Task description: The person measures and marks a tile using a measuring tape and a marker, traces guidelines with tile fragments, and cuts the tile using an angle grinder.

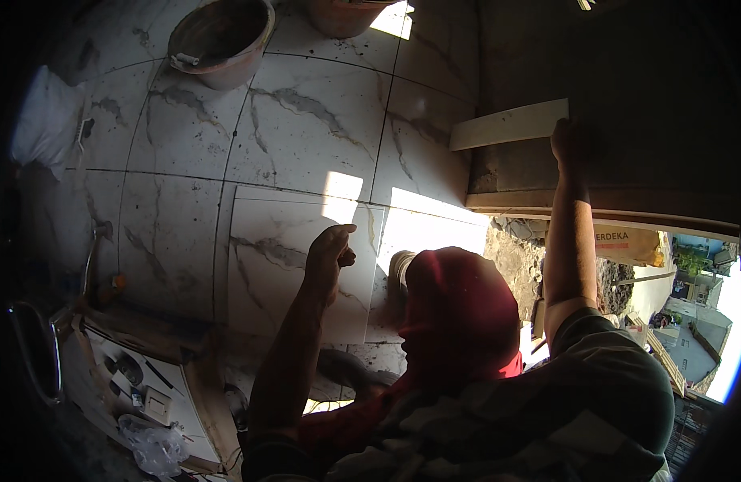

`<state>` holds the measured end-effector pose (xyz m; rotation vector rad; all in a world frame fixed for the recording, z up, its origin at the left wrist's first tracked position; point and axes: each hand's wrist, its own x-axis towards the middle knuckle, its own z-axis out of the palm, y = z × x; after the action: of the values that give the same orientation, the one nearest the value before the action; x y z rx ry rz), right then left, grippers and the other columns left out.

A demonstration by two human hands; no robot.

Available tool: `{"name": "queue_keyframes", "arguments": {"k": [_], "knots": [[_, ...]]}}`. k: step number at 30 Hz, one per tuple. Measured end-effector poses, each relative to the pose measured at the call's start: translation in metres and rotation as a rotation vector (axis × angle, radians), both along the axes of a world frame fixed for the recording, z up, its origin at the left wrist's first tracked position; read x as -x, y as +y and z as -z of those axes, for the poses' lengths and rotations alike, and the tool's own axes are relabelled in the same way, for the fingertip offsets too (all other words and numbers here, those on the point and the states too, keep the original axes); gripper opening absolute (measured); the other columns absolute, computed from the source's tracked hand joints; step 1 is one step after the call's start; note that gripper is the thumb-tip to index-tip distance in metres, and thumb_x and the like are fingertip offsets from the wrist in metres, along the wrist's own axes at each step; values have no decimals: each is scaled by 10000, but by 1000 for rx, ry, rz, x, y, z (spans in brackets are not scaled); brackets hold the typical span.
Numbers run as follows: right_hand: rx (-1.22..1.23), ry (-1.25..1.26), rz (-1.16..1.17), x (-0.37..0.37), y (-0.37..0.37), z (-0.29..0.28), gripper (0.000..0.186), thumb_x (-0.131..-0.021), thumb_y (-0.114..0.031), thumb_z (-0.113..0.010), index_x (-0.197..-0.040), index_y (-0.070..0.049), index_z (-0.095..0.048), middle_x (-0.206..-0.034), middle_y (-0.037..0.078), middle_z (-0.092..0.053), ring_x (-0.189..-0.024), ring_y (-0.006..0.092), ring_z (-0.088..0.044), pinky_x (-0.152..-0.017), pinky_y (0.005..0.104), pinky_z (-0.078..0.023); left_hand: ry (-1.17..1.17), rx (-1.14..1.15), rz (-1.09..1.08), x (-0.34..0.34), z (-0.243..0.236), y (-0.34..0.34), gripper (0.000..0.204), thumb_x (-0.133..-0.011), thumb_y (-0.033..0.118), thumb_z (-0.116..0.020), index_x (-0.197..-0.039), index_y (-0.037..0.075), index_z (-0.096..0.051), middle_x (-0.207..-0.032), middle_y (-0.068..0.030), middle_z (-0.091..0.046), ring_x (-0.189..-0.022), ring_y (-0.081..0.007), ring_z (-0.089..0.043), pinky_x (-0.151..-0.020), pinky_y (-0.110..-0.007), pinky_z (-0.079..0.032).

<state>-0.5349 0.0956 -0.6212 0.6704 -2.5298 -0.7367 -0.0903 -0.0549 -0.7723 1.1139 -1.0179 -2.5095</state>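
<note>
My right arm (571, 241) stretches far forward. At its end my right hand (571, 145) is closed at the right end of a narrow white tile strip (511, 126), which lies across a dark surface. My left hand (332, 255) is above a large white, grey-veined tile (266, 217) that overlaps the tiled floor. Its fingers are curled in; whether anything small is in them I cannot make out. Between my arms is a rounded form covered in red cloth (463, 301). A pale round object (400, 269) shows partly beside it.
Two buckets, one wide (234, 68) and one cut off by the frame (342, 20), stand on the marbled tile floor (306, 120). A white sack (45, 120) is at far left. A framed panel with small items and a plastic bag (153, 442) is lower left. A ledge (539, 205) runs at right.
</note>
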Motion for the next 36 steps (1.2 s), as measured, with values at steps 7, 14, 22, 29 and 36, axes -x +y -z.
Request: {"name": "queue_keyframes", "arguments": {"k": [7,14,22,29,36], "knots": [[227,47,18,-4,-8,3,332,-843,-198,-590,-1135,-39,-590,-1146,189,-623,-1066,362,-611,-918,475,-487,36,-6,-28,-2,-4,-5,281,-944,251,-555,-1103,26,-606,-708,43,-413,-643,-95,-442,-652,-271,-414],[70,32,-90,5,-4,-9,360,-846,-253,-617,-1131,-35,-593,-1103,180,-640,-1035,364,-628,-868,470,-518,69,31,-41,3,-6,-10,293,-947,258,-550,-1118,25,-597,-710,44,-409,-644,-95,-437,-651,-273,-410],[-88,266,-331,22,9,-10,151,-880,-154,-536,-901,-62,-654,-895,131,-666,-817,288,-669,-708,451,-542,42,94,-58,1,-10,-19,374,-919,248,-518,-1175,-18,-575,-718,27,-419,-666,-96,-444,-663,-266,-407],[-112,132,-211,18,4,-11,183,-907,-166,-510,-972,-53,-639,-964,169,-642,-863,330,-656,-759,472,-534,35,147,-55,-12,1,-28,405,-860,149,-432,-1209,-14,-558,-788,-7,-474,-722,-102,-473,-721,-277,-443],[-80,188,-209,16,0,-13,209,-886,-221,-587,-1006,-54,-626,-1000,155,-649,-912,312,-655,-784,454,-535,-40,226,-130,-11,3,-37,376,-910,156,-471,-1231,-28,-540,-815,-6,-485,-752,-102,-494,-734,-265,-446]]}}
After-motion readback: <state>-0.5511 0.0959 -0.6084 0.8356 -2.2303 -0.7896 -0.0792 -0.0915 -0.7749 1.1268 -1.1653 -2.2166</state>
